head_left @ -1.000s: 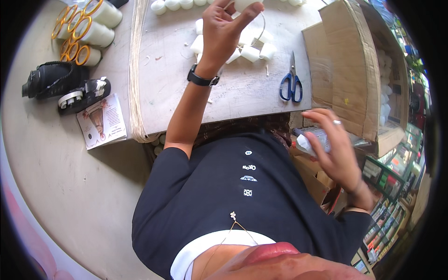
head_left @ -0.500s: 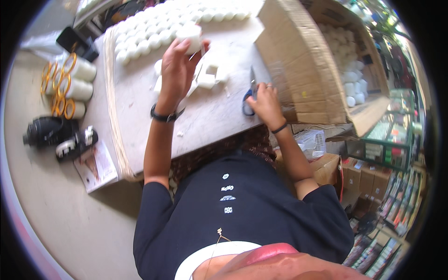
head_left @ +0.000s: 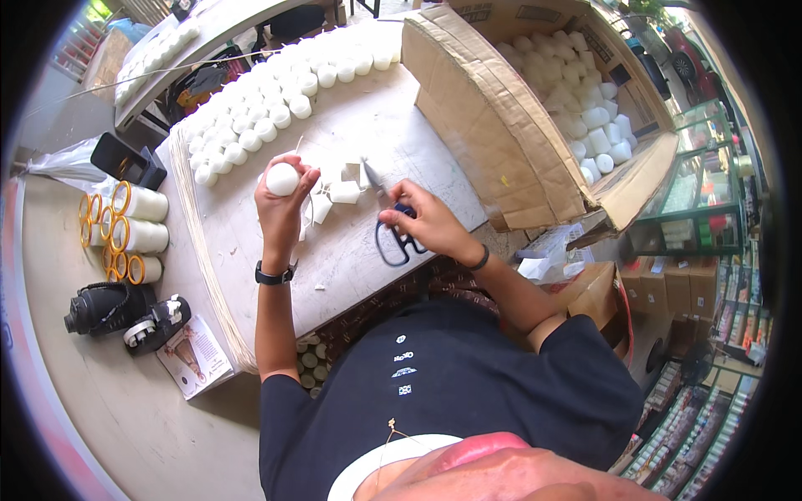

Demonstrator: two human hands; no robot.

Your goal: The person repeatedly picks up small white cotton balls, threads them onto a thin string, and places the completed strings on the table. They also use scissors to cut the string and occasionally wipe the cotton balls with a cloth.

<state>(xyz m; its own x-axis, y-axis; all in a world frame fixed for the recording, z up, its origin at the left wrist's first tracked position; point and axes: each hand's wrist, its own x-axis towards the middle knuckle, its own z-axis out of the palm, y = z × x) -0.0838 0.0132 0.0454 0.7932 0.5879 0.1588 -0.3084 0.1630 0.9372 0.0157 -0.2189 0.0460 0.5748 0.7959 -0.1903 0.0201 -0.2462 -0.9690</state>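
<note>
My left hand (head_left: 282, 219) is closed around a short white candle (head_left: 282, 179), its round end facing up, above the pale table (head_left: 347, 267). A thin wick seems to stick out beyond my fingers. My right hand (head_left: 433, 224) grips dark-blue-handled scissors (head_left: 376, 180) by the pivot, with the blades pointing away and the handle loops hanging below the palm. The blades are apart from the candle. Between the hands lie several loose white pieces (head_left: 343, 192) and scraps. Rows of white candles (head_left: 266, 129) stand along the far side of the table.
At the right, a large open cardboard box (head_left: 493, 142) holds many white candles (head_left: 597, 134). A bundle of long cream strings (head_left: 205, 259) hangs over the table's left edge. Farther left are white spools with yellow rings (head_left: 142, 234), a black bottle (head_left: 109, 307) and a black phone-like object (head_left: 125, 160).
My right hand has picked the scissors up from the table and brought them left, blades raised. My left hand has drawn the candle nearer and tilted its round end up. The view has shifted.
</note>
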